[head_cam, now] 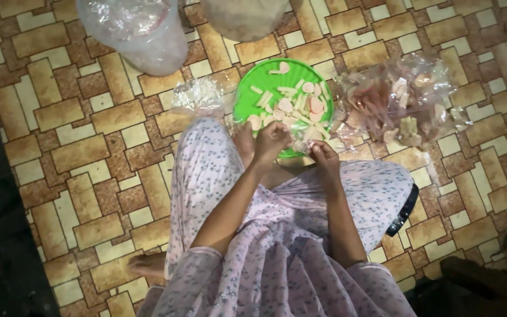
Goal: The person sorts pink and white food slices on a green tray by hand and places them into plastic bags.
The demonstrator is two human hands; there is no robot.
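Both bare forearms reached forward from loose sleeves, converging ahead of the knees. The left hand (272,141) was curled into a loose fist, knuckles up. The right hand (325,157) sat just beside it, fingers bent inward, wrist slightly flexed.

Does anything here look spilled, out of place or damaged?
Nothing looks spilled. The pale cut pieces lie inside the round green plastic plate on the tiled floor. The crumpled clear plastic bag beside the plate holds similar pieces. Both the left hand and the right hand work at the plate's near edge.
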